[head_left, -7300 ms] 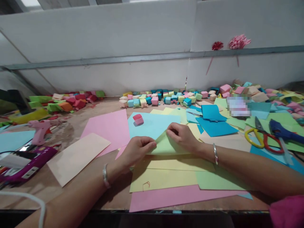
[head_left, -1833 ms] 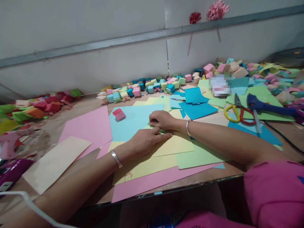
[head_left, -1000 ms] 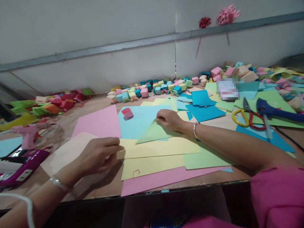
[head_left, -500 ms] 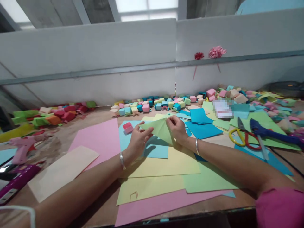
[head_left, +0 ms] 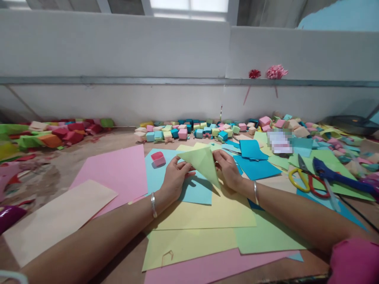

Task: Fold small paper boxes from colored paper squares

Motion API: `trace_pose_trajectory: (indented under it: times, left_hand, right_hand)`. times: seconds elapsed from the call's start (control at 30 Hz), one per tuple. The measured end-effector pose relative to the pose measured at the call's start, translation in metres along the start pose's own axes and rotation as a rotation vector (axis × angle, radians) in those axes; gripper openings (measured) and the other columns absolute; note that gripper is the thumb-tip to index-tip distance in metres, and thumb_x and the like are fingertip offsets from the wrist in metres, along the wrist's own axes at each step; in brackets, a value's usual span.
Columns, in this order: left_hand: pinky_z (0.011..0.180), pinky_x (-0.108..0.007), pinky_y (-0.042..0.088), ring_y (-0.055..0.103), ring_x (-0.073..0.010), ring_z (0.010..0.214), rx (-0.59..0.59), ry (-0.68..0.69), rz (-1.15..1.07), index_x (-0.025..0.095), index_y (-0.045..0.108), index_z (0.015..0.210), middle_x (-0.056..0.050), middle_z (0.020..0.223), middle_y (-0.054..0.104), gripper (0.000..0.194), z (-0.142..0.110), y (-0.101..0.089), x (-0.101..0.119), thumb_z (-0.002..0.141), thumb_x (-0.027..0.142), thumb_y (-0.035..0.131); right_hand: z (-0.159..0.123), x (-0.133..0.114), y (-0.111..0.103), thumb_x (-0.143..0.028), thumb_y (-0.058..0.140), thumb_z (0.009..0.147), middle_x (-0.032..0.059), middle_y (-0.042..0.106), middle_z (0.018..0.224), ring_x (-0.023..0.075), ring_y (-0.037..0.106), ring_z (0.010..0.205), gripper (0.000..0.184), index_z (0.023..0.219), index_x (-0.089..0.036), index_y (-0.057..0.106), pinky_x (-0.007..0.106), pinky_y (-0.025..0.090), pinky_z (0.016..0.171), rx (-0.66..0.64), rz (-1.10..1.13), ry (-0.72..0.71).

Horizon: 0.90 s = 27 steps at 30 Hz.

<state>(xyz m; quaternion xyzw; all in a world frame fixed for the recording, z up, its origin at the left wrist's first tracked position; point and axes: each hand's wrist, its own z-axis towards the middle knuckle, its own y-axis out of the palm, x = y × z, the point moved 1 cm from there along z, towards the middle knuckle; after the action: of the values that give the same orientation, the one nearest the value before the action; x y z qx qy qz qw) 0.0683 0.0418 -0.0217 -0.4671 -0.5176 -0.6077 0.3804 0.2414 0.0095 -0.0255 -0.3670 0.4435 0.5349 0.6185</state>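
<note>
A light green sheet of paper (head_left: 204,161), folded into a triangle, is held up between both hands above the table. My left hand (head_left: 175,175) pinches its left corner between thumb and fingers. At the paper's right edge, my right hand (head_left: 227,167) has its thumb and fingers closed on it, partly hidden behind the sheet. Under the hands lie a light blue sheet (head_left: 197,193) and yellow sheets (head_left: 204,215). A small pink paper box (head_left: 158,158) sits just left of my left hand.
Scissors with yellow and red handles (head_left: 309,183) and a blue glue gun (head_left: 340,170) lie at the right. Small folded paper cubes (head_left: 182,134) line the wall. Pink paper (head_left: 118,173) and a cream sheet (head_left: 59,217) lie at the left.
The green paper has turned so its triangular face now shows with a point hanging down. My left fingers have closed in on its corner. The view has shifted slightly.
</note>
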Motion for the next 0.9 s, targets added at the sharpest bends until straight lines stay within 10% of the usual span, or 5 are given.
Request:
trace_pose_trajectory:
  times: [0.3, 0.67, 0.9]
  left_hand:
    - [0.06, -0.024, 0.056, 0.063, -0.0132, 0.064, -0.082, -0.105, -0.207, 0.015, 0.057, 0.091, -0.003, 0.075, 0.064, 0.025, 0.005, 0.001, -0.002, 0.08, 0.036, 0.065]
    - [0.065, -0.03, 0.054, 0.064, -0.0165, 0.064, -0.136, -0.156, -0.324, 0.018, 0.058, 0.099, 0.0, 0.068, 0.062, 0.05, 0.0, 0.003, 0.004, 0.075, 0.061, 0.065]
    - [0.062, -0.028, 0.052, 0.063, -0.0149, 0.061, -0.2, -0.122, -0.26, 0.019, 0.059, 0.095, 0.002, 0.068, 0.063, 0.034, -0.004, 0.005, 0.002, 0.072, 0.039, 0.072]
  right_hand:
    - [-0.007, -0.002, 0.003, -0.052, 0.051, 0.088, -0.0017, 0.051, 0.07, 0.0136, 0.046, 0.059, 0.031, 0.087, -0.022, 0.057, 0.026, 0.04, 0.053, -0.1, -0.13, -0.044]
    - [-0.02, -0.018, -0.001, -0.026, 0.044, 0.093, 0.0067, 0.065, 0.083, 0.0197, 0.059, 0.077, 0.017, 0.088, -0.022, 0.059, 0.033, 0.044, 0.071, -0.023, -0.711, -0.667]
    - [-0.005, -0.01, -0.008, -0.032, 0.043, 0.092, 0.0019, 0.061, 0.076, 0.0157, 0.053, 0.065, 0.019, 0.098, -0.02, 0.057, 0.029, 0.04, 0.062, 0.157, -0.645, -0.369]
